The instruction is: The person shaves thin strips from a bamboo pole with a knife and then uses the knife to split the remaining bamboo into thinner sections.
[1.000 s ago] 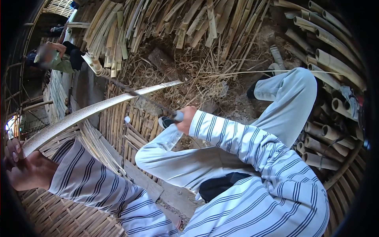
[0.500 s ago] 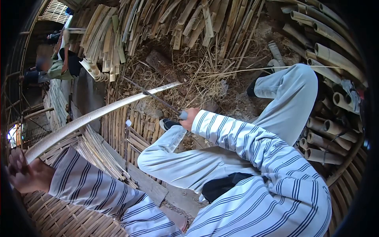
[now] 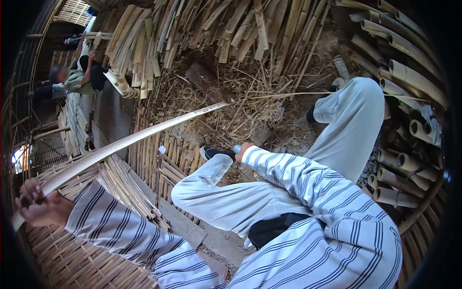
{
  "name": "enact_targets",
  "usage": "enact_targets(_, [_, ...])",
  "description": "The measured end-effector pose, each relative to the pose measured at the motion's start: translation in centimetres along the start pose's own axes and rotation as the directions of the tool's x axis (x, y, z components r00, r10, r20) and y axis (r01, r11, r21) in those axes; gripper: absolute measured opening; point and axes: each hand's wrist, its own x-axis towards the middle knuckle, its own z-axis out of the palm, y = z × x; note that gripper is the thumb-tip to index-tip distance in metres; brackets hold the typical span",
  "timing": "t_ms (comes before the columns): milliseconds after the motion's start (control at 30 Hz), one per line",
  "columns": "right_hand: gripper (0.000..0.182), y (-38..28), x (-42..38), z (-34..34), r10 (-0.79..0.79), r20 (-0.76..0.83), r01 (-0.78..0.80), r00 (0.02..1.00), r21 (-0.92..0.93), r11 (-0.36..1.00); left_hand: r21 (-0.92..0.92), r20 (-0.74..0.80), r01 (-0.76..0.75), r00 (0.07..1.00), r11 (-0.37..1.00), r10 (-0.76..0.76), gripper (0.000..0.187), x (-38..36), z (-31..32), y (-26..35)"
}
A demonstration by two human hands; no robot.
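At the left edge my left hand [image 3: 45,204] is closed around the near end of a long split bamboo strip [image 3: 130,143], its pale inner face showing. The strip slants up and away to the right, its far tip over the littered ground. My right hand [image 3: 244,152] is wrapped around the pale handle of a long knife [image 3: 217,134], beside my bent knee and dark shoe [image 3: 211,152]. The dark, thin blade points up and left, below the strip's far end and apart from it.
Split bamboo pieces [image 3: 240,29] lie heaped at the back, with shavings [image 3: 250,96] on the ground before them. Bamboo poles [image 3: 409,79] are stacked at right. Thin strips [image 3: 127,188] lie under my left arm. Another person [image 3: 79,79] sits at the upper left.
My right hand has drawn the knife back toward me, so the blade that crossed the strip is now off it. My left hand still grips the strip, nearly in place.
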Motion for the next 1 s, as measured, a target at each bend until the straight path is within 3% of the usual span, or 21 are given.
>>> enact_targets(33, [0.054,0.6,0.1,0.2,0.0,-0.027,0.0,1.0,0.001,1.0,0.09,-0.12,0.004,0.993,0.996,0.006,0.029,-0.5,1.0,0.3])
enact_targets(133, [0.057,1.2,-1.4,-1.3,0.006,-0.095,-0.009,0.995,-0.025,1.0,0.027,-0.064,0.037,0.997,0.999,-0.035,0.031,-0.4,0.8,0.2])
enact_targets(167, [0.057,0.8,-3.2,-2.3,0.052,-0.136,-0.041,0.989,0.08,0.996,-0.003,-0.087,0.057,0.995,0.998,-0.057,0.031,-0.7,0.9,0.4])
enact_targets(200, [0.057,0.6,-4.8,-3.2,0.103,-0.171,-0.071,0.98,0.185,0.98,-0.022,-0.046,0.06,0.997,0.998,-0.061,0.031,-0.6,0.7,0.4])
enact_targets(300, [0.057,0.9,-5.8,-4.1,0.082,-0.357,0.004,0.931,0.234,0.972,-0.135,0.119,0.091,0.99,0.987,-0.075,0.03,0.0,-1.1,0.2])
enact_targets(400, [0.058,-0.4,-9.2,-6.7,-0.119,-0.46,0.266,0.88,0.27,0.925,-0.295,0.292,0.153,0.954,0.943,-0.064,0.031,1.3,-3.5,-0.6])
enact_targets(500, [0.057,-3.0,-14.3,-9.6,-0.393,-0.415,0.522,0.821,0.265,0.811,-0.404,0.346,0.157,0.938,0.901,-0.008,0.03,0.9,-3.8,-0.5])
enact_targets(600, [0.062,-4.2,-14.0,-8.5,-0.534,-0.369,0.63,0.761,0.226,0.743,-0.586,0.519,0.313,0.853,0.748,0.049,0.028,0.4,-3.9,0.2])
enact_targets(633, [0.056,-4.0,-13.2,-7.1,-0.538,-0.485,0.683,0.689,0.187,0.706,-0.673,0.578,0.438,0.814,0.596,0.054,0.029,0.1,-3.5,0.4])
enact_targets(767, [0.049,-3.0,-12.4,-4.5,-0.471,-0.541,0.626,0.697,0.139,0.767,-0.785,0.554,0.476,0.825,0.396,0.106,0.03,-0.6,-2.7,1.0])
enact_targets(800, [0.048,-2.2,-12.2,-4.0,-0.485,-0.506,0.624,0.714,0.146,0.768,-0.757,0.637,0.566,0.752,0.326,0.172,0.028,-0.9,-2.6,0.9])
enact_targets(867, [0.044,-1.3,-12.1,-3.8,-0.511,-0.424,0.617,0.748,0.158,0.771,-0.805,0.565,0.506,0.813,0.311,0.141,0.027,-0.5,-4.0,0.9])
enact_targets(900, [0.04,-1.4,-12.3,-3.6,-0.526,-0.514,0.663,0.677,0.117,0.739,-0.833,0.524,0.472,0.841,0.29,0.135,0.026,-0.2,-4.9,0.9])
enact_targets(933, [0.039,-1.7,-12.6,-4.0,-0.542,-0.486,0.663,0.685,0.109,0.74,-0.87,0.473,0.433,0.869,0.236,0.147,0.025,-0.1,-4.8,1.1])
enact_targets(1000, [0.038,-2.3,-12.9,-5.1,-0.578,-0.43,0.671,0.693,0.092,0.736,-0.882,0.457,0.416,0.869,0.22,0.191,0.024,0.8,-5.9,0.4])
